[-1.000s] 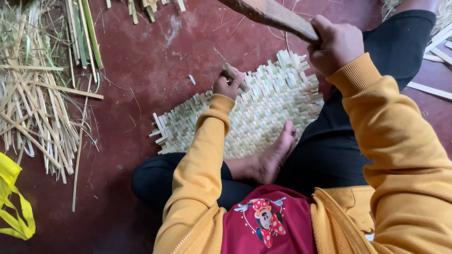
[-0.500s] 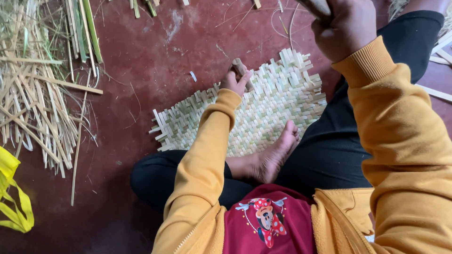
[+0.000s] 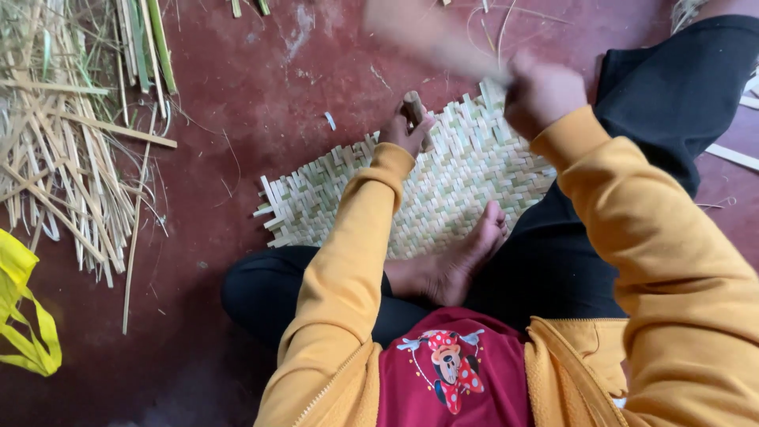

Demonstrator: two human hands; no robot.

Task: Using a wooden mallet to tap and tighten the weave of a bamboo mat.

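A pale woven bamboo mat (image 3: 443,186) lies on the red floor in front of my crossed legs, with my bare foot (image 3: 462,253) resting on its near edge. My left hand (image 3: 405,130) pinches a short wooden peg (image 3: 414,107) upright on the mat's far edge. My right hand (image 3: 541,93) grips a wooden stick (image 3: 427,35), blurred with motion, which slants up to the left above the peg.
A heap of bamboo strips and splints (image 3: 63,150) lies at the left. A yellow plastic strap (image 3: 28,316) sits at the lower left. Loose slivers lie scattered on the red floor (image 3: 261,95). A few pale strips (image 3: 731,154) lie at the right edge.
My right hand has swung the wooden stick down and leftward toward the peg. The left hand has stayed on the mat's edge with the peg.
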